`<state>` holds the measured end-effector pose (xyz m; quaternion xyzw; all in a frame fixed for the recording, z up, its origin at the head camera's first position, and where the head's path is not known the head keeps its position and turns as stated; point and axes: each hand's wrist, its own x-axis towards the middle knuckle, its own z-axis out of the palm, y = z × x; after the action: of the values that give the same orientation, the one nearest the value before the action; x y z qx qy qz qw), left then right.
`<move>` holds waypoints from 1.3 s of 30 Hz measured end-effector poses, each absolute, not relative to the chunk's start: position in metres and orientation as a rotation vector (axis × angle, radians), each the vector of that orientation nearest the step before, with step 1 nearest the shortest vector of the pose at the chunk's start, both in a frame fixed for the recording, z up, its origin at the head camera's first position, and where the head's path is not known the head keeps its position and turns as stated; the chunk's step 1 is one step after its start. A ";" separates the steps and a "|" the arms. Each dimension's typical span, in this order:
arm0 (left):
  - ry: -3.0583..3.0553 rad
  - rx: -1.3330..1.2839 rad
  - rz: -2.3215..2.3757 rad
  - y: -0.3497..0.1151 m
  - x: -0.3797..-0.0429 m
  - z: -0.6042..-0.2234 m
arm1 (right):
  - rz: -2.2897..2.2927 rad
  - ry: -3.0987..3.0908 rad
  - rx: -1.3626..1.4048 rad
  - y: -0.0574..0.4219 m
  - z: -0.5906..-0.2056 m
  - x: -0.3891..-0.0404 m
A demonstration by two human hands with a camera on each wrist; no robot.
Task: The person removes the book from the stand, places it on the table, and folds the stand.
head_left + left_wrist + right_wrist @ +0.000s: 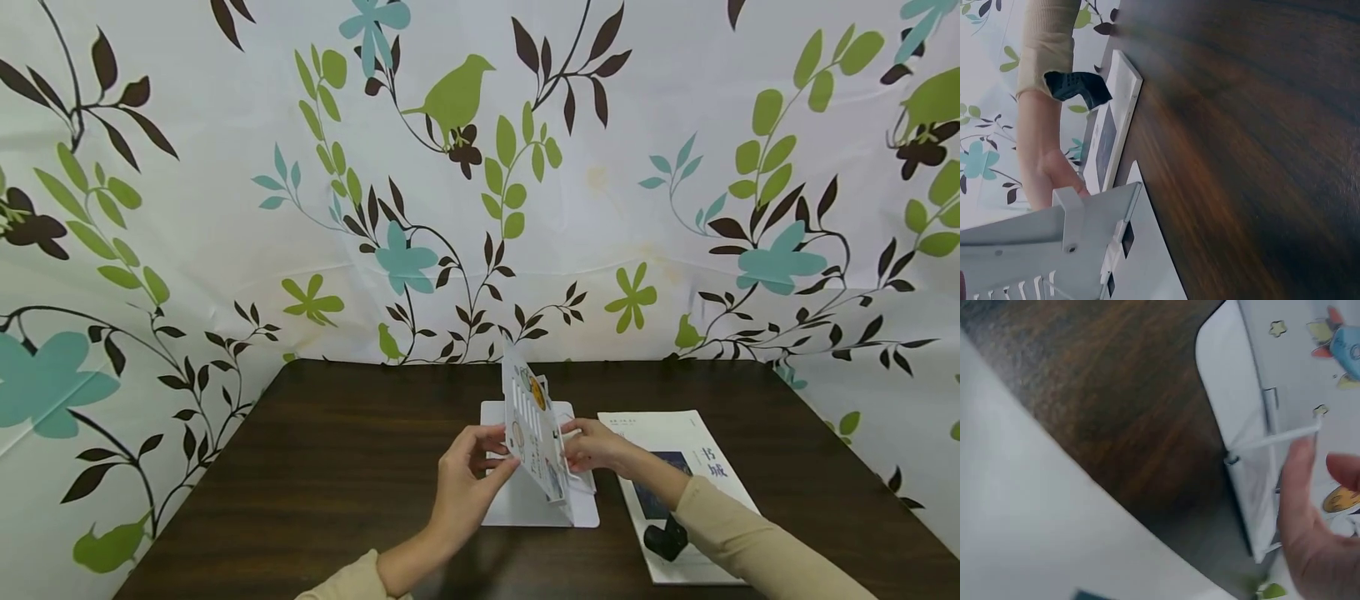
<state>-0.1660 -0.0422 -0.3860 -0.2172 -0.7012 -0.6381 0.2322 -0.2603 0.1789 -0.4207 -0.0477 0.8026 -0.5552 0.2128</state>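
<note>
A white book stand [536, 433] with coloured cartoon prints stands on its flat base, its slotted panel tilted up and seen nearly edge-on in the head view. My left hand [471, 479] holds the panel at its left side between thumb and fingers. On the other side, my right hand [596, 446] reaches to the panel. In the right wrist view, the index finger of that right hand [1316, 537] is extended against a thin white support arm [1279, 436]. The left wrist view shows the grey slotted panel [1010, 244] and its hinge at the base.
A white book [705, 533] with a dark blue picture lies on the dark wooden table [337, 467], right of the stand and under my right forearm. A black device [666, 540] sits at my right wrist. Behind the table hangs a patterned cloth [450, 250].
</note>
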 end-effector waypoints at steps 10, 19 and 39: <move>-2.160 -0.471 -1.762 -0.066 -0.178 -0.386 | -1.377 2.657 -0.659 0.173 -0.391 -0.245; -2.378 -0.479 -1.646 -0.087 -0.210 -0.429 | -1.409 2.612 -0.985 0.159 -0.389 -0.222; -2.602 -0.673 -1.464 -0.081 -0.229 -0.453 | -1.333 2.702 -1.098 0.151 -0.402 -0.216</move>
<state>-0.2292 -0.0807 -0.4533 -0.2197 -0.8495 -0.4780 0.0406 -0.2162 0.1505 -0.4018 -0.3423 0.8421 -0.4154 -0.0325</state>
